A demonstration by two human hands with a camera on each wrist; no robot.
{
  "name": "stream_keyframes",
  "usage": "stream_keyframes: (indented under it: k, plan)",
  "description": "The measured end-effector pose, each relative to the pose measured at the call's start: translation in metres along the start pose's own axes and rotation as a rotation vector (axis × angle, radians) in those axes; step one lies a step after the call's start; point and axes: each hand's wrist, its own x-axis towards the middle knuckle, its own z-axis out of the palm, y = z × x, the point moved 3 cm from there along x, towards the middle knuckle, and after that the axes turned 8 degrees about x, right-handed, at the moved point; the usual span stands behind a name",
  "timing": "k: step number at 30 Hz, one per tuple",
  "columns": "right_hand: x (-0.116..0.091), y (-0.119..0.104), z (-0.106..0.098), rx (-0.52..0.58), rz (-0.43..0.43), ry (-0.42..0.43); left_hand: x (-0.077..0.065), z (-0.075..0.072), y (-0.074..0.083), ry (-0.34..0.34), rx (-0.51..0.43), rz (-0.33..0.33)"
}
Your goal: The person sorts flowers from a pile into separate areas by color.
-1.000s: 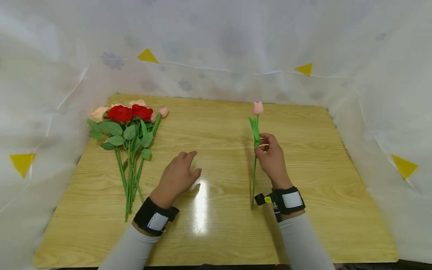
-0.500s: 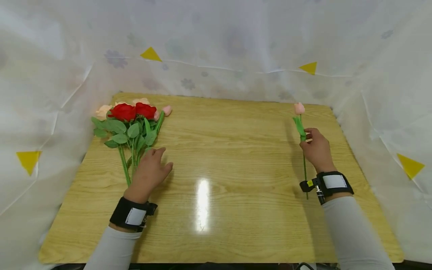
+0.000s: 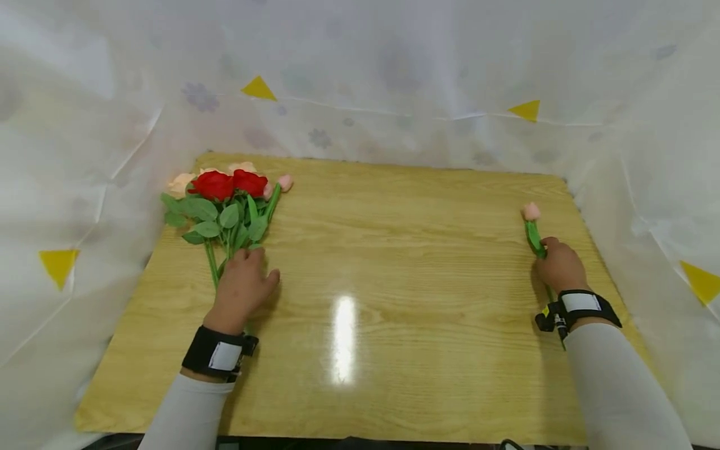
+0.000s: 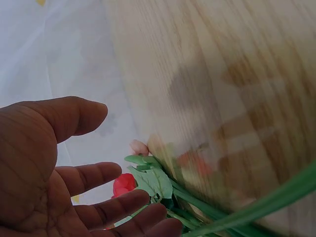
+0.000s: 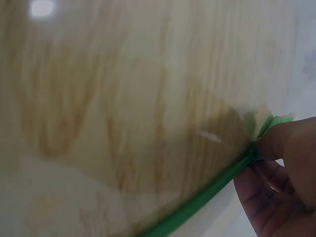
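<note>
On the right side of the table, my right hand (image 3: pixel 562 265) pinches a pink tulip (image 3: pixel 531 212) by its green stem, just below the leaf. In the right wrist view the thumb and fingers close round the stem (image 5: pixel 202 200), which lies near the tabletop. My left hand (image 3: pixel 242 284) hovers over the stems of a flower bunch on the left, fingers spread and holding nothing. That bunch has red roses (image 3: pixel 214 185), peach roses (image 3: pixel 181 185) and pink tulips (image 3: pixel 285 182) with green leaves (image 3: pixel 199 209). The left hand covers the lower stems in the head view.
The wooden table (image 3: pixel 394 281) reflects a bright light streak near its middle. A pale plastic sheet (image 3: pixel 382 69) with yellow triangles (image 3: pixel 260 88) surrounds the back and sides. Dark cables (image 3: pixel 509 444) show below the front edge.
My right hand has carried the tulip from mid-right to the far right and lowered it towards the table. The left hand has moved left, over the bunch's stems.
</note>
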Motion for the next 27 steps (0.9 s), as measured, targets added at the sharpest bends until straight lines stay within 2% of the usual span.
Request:
stream_keyframes:
  k: [4,8,12,16,20,27]
  plan:
    - [0.001,0.007,0.003,0.042,0.003,-0.008,0.005,0.000,-0.001,-0.038,0.019,-0.020]
    - [0.000,0.008,0.003,0.107,0.042,-0.024,0.007,0.001,-0.002,-0.093,0.049,-0.063]
    - [-0.001,0.007,0.002,0.120,0.060,0.006,0.008,0.003,-0.002,-0.113,0.086,-0.079]
    - [-0.007,0.002,-0.005,0.124,0.065,0.066,0.007,0.005,-0.003,-0.103,0.121,-0.037]
    - [-0.012,-0.008,-0.011,0.190,0.055,0.112,0.005,0.006,-0.003,-0.075,0.152,0.009]
    - [-0.019,-0.039,-0.019,0.300,0.048,0.192,0.006,0.008,-0.006,-0.078,0.161,0.015]
